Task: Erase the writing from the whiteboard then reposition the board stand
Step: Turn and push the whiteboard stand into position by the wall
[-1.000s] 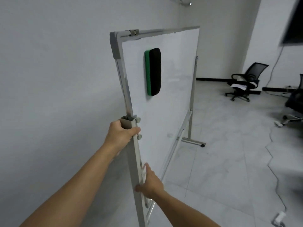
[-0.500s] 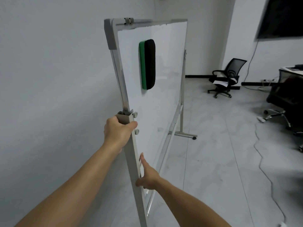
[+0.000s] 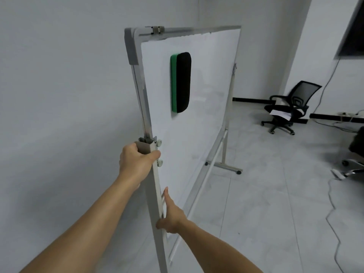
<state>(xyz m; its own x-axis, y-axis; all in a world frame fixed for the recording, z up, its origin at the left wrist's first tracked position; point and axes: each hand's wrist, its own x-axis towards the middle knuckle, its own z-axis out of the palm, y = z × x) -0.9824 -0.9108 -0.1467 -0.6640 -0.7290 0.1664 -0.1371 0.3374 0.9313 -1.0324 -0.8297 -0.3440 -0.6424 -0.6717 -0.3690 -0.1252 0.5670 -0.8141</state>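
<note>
A whiteboard (image 3: 208, 107) on a wheeled metal stand stands edge-on in front of me, its surface blank. A green and black eraser (image 3: 180, 82) sticks upright on the board near its top left. My left hand (image 3: 136, 161) grips the near upright post of the board stand (image 3: 155, 198) just below the adjustment knobs. Lower down, my right hand (image 3: 171, 214) holds the same post from the board side, thumb pointing up. The far foot of the stand (image 3: 226, 166) rests on the tile floor.
A white wall (image 3: 59, 115) runs close along the left of the board. A black office chair (image 3: 285, 109) with papers on its seat stands at the back right. A cable (image 3: 334, 209) snakes over the floor at right, beside another chair base (image 3: 352, 168).
Both hands keep their hold on the post. The view has swung slightly, and the board sits a little farther right in the frame than half a second ago.
</note>
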